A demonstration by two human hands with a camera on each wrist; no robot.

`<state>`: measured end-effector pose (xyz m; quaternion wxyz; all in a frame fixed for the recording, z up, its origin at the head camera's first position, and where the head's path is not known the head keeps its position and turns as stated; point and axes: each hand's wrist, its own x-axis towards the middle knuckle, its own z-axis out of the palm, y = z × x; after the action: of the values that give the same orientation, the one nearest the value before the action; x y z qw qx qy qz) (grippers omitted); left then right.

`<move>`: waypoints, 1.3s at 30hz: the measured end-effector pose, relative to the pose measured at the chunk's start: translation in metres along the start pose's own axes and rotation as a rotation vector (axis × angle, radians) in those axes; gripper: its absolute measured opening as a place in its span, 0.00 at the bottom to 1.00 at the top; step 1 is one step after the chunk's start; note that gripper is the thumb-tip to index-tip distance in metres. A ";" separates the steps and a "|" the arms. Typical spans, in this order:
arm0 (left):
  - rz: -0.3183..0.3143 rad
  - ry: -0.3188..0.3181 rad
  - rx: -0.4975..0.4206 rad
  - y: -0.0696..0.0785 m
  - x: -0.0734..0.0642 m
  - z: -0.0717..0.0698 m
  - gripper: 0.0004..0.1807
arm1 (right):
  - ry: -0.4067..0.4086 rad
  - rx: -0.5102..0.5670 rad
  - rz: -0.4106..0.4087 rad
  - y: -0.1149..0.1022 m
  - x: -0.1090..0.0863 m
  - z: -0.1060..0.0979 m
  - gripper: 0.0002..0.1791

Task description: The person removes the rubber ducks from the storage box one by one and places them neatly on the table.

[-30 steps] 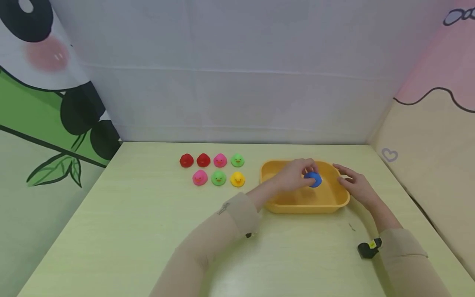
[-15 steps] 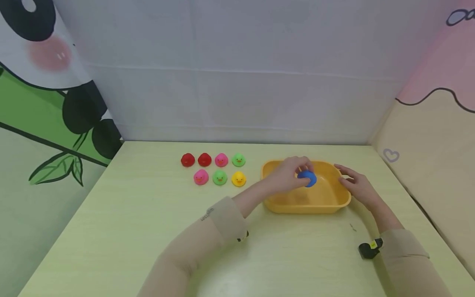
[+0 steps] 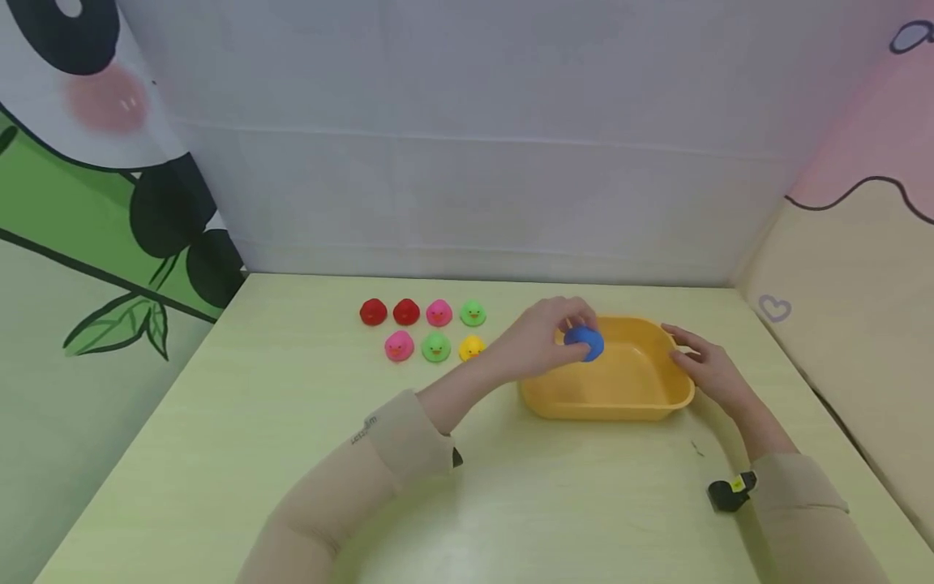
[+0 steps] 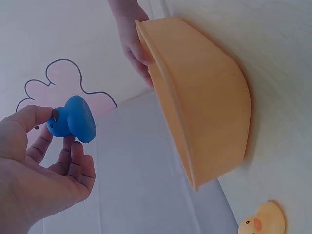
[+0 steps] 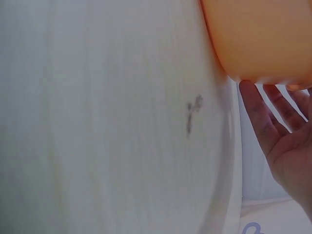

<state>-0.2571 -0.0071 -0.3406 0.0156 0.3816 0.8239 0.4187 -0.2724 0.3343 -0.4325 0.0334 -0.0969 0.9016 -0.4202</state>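
Note:
My left hand (image 3: 543,337) pinches a blue rubber duck (image 3: 584,344) between thumb and fingers, above the left part of a yellow plastic tray (image 3: 606,408). In the left wrist view the blue duck (image 4: 78,119) is held clear of the tray (image 4: 209,102), its flat base turned away from the palm. My right hand (image 3: 711,375) holds the tray's right end, thumb over the rim and fingers against the outer wall. The right wrist view shows the fingertips of this hand (image 5: 287,141) touching the wall. No other duck shows inside the tray.
Left of the tray, several small ducks stand in two rows: two red (image 3: 390,311), two pink (image 3: 419,329), two green (image 3: 454,330) and a yellow one (image 3: 470,347), partly behind my left forearm. The light wooden table (image 3: 241,422) meets a grey-white backdrop (image 3: 467,211).
My left hand has moved left with the blue duck, from over the tray's middle to over its left part. The right hand stays at the tray's right end.

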 end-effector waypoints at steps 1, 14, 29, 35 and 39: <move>-0.004 -0.001 0.000 0.001 -0.002 -0.002 0.09 | 0.001 0.000 -0.002 0.000 0.000 0.000 0.30; -0.041 0.063 0.017 0.015 -0.036 -0.035 0.12 | -0.003 0.014 -0.014 -0.001 0.000 0.002 0.29; -0.011 0.209 0.047 0.012 -0.081 -0.068 0.12 | 0.006 0.005 -0.017 -0.004 -0.002 0.002 0.29; 0.001 0.268 0.073 0.001 -0.096 -0.078 0.12 | 0.001 0.004 -0.012 -0.002 -0.002 0.002 0.29; -0.002 0.305 0.088 -0.004 -0.105 -0.085 0.12 | 0.006 0.004 -0.009 -0.001 -0.002 0.002 0.29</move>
<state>-0.2148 -0.1340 -0.3191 -0.1259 0.3131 0.8347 0.4351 -0.2701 0.3323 -0.4330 0.0291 -0.0998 0.9004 -0.4224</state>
